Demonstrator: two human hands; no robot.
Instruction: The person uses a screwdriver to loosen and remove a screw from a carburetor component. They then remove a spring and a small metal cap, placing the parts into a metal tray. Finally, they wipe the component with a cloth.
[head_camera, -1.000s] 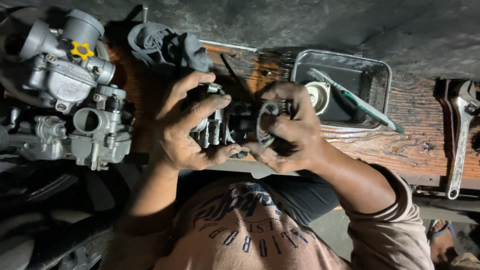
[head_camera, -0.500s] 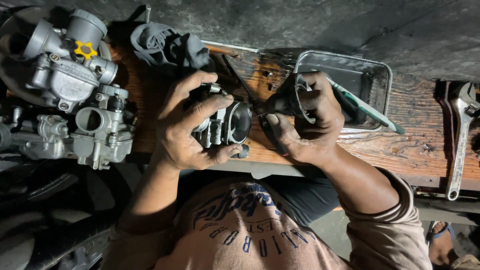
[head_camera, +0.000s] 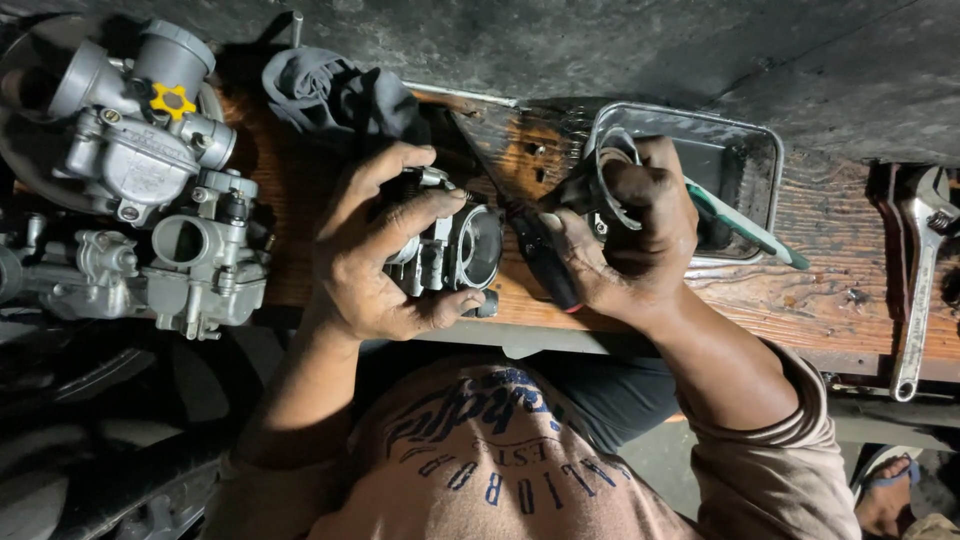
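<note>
the wooden counter (head_camera: 830, 290) runs under both hands, its near edge just below them. two spare carburetors (head_camera: 150, 200) crowd the left hand's (head_camera: 375, 250) outer side. that hand clamps a carburetor (head_camera: 455, 250), bore facing right for access. the right hand (head_camera: 625, 240) grips a dark-handled screwdriver (head_camera: 535, 250) and ring (head_camera: 610, 175) over the metal tray (head_camera: 745, 160); free room lies beyond, toward the wrench (head_camera: 920, 280).

- Dim overall, with warm light falling on the middle of the wooden bench (head_camera: 800, 290).
- Bright sheen on the grey metal engine parts (head_camera: 140, 170) at left and on the rim of the metal tray (head_camera: 690, 118).
- Deep shadow along the lower left corner, detail lost there.
- Dark shade between the left hand (head_camera: 375, 250) and right hand (head_camera: 625, 240), fine detail hard to read.
- Sharp focus in the centre, slight softness and stretching toward the edges.
</note>
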